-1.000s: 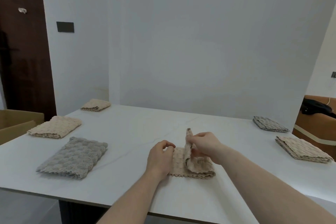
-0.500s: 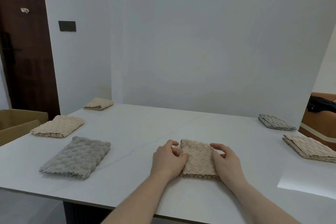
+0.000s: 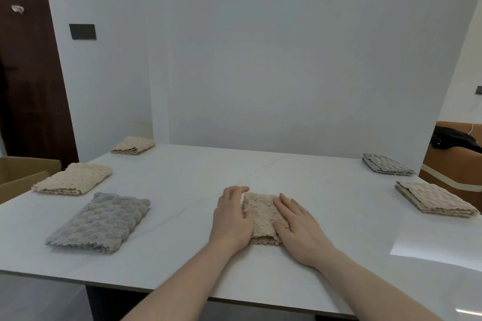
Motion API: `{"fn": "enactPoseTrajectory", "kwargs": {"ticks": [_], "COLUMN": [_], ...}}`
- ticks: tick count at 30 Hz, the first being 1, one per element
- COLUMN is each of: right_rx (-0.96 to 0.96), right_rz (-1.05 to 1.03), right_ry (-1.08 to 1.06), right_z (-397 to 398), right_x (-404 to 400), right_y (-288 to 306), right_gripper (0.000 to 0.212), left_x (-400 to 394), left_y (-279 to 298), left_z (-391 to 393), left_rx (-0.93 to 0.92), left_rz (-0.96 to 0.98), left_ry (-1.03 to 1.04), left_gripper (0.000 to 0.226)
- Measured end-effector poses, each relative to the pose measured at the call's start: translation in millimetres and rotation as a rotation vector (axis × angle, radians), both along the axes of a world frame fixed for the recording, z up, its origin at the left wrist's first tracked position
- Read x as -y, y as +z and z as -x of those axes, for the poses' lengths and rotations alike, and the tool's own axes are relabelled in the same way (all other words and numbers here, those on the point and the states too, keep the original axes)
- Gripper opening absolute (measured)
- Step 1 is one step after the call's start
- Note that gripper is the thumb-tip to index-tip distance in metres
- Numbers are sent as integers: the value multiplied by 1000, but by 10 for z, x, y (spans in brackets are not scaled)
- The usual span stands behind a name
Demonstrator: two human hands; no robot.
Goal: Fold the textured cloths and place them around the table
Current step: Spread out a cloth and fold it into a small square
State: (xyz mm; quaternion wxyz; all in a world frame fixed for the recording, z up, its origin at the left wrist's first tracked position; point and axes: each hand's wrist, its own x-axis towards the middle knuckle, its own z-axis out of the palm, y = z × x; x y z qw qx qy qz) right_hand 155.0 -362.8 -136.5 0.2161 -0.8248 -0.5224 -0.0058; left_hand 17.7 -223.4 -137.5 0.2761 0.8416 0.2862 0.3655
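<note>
Counter: a white counter (image 3: 260, 172) with faint grey veining, its far edge against a pale wall, its near edge at the person's body.
Cloth in hand: a folded beige textured cloth (image 3: 260, 219) lies flat near the middle of the counter, toward the near edge, between the two hands.
Left hand: the left hand (image 3: 230, 219) lies against the cloth's left edge, fingers bent loosely along that edge; whether they hook under it cannot be told.
Right hand: the right hand (image 3: 300, 227) rests flat on the cloth's right side, fingers straight and spread, pressing down, grasping nothing.
Left side of counter: a folded grey cloth (image 3: 100, 221) lies nearest, well apart from the hands; beyond it a folded beige cloth (image 3: 74, 178) at the left edge; at the far left corner a smaller folded beige cloth (image 3: 133, 145).
Right side of counter: a folded grey cloth at the far right corner (image 3: 386, 164); nearer, a folded beige cloth at the right edge (image 3: 435, 200).
Between: bare counter surface separates the central cloth from all the placed cloths.
Surroundings: a dark wooden door (image 3: 28, 73) on the left, a dark wall plate (image 3: 82, 31) beside it, a cardboard box (image 3: 23, 172) past the counter's left edge, and a tan seat (image 3: 453, 164) with a black item (image 3: 451, 137) on it at the right.
</note>
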Motion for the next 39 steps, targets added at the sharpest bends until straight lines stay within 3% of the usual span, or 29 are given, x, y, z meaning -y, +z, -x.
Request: {"fn": "enactPoseTrajectory", "kwargs": {"ticks": [4,7,10,14,20,31,39], "right_rx": [-2,4,24,75,-105,-52,-24], "right_rz": [155,205,286,419,416,248,259], "right_ry": [-17,-14,-20,-60,-77,-27,-77], "right_z": [-9,-14,-29,-51,29,-42,-18], "right_x": [-33,-34,-55,-284,-600,-305,28], "right_y": [13,17,54,297,283,37,-18], "right_gripper": [63,62,63,65,67,67,71], "left_x": [91,111,103,78,47,97,103], "left_y": [20,37,33,3,-40,15,9], "left_z": [-12,-43,-60,-85,-103,-67,-79], "left_rx": [-306,-518,-602,-627,-618,-637,-640], "left_rz": [-162,-128,-137,-149,-119,-115,-109], "left_ry": [-206,-198,-180,-169,-168,-145,-122], "left_gripper": [56,57,61,64,63,65,68]}}
